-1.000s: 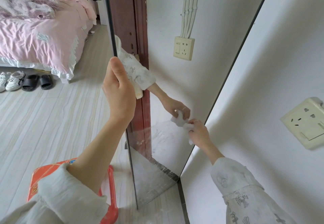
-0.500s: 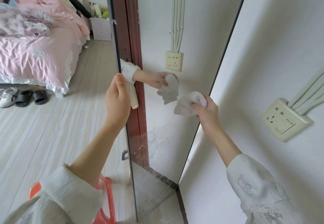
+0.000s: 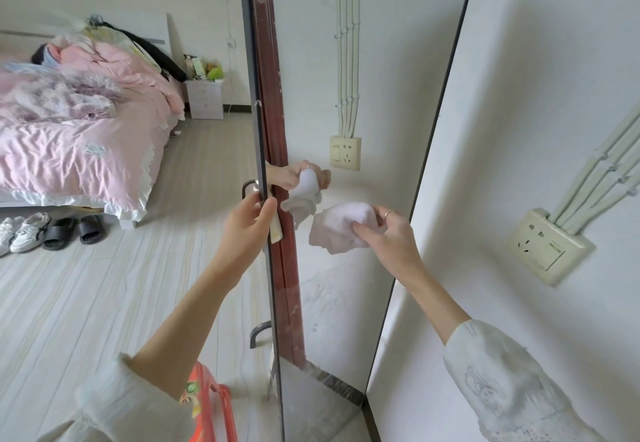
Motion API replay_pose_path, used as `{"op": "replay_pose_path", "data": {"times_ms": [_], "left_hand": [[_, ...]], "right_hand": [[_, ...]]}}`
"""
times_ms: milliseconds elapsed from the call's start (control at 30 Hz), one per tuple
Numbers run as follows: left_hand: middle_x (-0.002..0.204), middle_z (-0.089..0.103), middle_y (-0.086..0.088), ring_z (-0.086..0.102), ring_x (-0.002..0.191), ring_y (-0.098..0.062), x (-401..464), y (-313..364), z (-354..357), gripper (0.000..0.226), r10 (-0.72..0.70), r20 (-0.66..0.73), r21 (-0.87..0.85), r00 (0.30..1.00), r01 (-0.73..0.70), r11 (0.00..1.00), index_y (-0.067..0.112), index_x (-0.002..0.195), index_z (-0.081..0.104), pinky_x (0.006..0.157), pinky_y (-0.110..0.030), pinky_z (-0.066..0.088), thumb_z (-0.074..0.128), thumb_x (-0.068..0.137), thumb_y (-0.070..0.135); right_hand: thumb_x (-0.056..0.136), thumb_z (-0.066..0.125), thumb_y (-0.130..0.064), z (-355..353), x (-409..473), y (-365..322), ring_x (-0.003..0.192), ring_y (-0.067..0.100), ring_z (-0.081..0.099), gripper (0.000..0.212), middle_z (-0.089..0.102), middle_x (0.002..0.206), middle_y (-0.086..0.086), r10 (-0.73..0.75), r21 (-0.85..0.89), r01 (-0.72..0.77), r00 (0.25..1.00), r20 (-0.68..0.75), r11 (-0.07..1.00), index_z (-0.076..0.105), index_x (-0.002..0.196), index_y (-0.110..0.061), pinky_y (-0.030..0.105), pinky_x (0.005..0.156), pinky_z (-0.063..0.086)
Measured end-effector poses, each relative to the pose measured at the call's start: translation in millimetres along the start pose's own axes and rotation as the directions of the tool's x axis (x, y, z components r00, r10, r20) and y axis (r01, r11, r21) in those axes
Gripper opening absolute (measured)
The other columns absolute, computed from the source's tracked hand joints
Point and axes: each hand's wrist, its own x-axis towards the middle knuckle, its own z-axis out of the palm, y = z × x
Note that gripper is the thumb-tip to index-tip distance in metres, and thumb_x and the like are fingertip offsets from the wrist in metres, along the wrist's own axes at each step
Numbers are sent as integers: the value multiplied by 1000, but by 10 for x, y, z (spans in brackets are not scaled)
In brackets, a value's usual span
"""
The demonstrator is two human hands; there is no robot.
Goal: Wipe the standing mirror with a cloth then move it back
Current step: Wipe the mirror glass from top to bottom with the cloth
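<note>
One tall standing mirror with a thin dark frame [image 3: 408,151], upright on the pale floor, just beside the white wall [image 3: 540,95], turned a little out from it. Held there to keep steady while being wiped, most likely. Left hand [image 3: 247,223] curled round the near frame edge, thumb in front. Right hand [image 3: 391,234] pinching a bunched white cloth [image 3: 341,227] against the glass, fingers bent. Smudges lower down, not yet wiped. Pink bed [image 3: 86,137] well apart.

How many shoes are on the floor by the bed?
4: two white sneakers at the far left, two black slippers just right of them. More may hide under the bed.
</note>
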Motion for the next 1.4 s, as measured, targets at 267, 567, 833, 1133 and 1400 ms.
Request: {"op": "replay_pose_path", "data": {"times_ms": [267,567,833,1133,1400], "left_hand": [[81,51,-4,46,77,-17,31,205,-86,16,30,-4,-35,1000,-30,999,28,96,56,78,-41,46,40,96,33],[75,43,0,42,72,-17,205,404,-77,28,62,-51,74,997,-58,996,13,107,50,72,-38,44,34,98,34],[77,50,0,46,74,-18,231,382,-115,24,54,-39,127,998,-48,991,11,103,47,82,-52,49,35,98,31],[76,50,9,52,80,-14,242,361,-127,22,49,-23,132,999,-46,990,19,109,48,86,-44,50,36,98,33],[80,53,2,51,77,-18,207,369,-81,16,76,-29,138,997,-71,988,26,104,49,83,-49,50,37,98,34]], "right_hand": [[83,60,-8,62,22,-167,102,22,53,45,52,115,3,-144,-169,131,988,-64,977,46,126,-12,25,86,44],[74,61,-3,241,481,-563,91,36,53,40,55,97,18,-579,-623,354,790,-199,697,57,113,-7,34,58,46],[72,70,-1,562,287,-326,79,33,58,15,60,85,18,-675,-621,493,733,-82,610,67,85,2,28,50,49],[73,66,-8,607,-41,338,82,35,59,34,59,89,16,-409,-653,502,860,306,567,60,106,-1,33,53,42],[86,60,-16,33,444,-246,86,39,57,27,58,94,25,-512,-499,365,837,-195,786,61,100,6,34,72,41]]}}
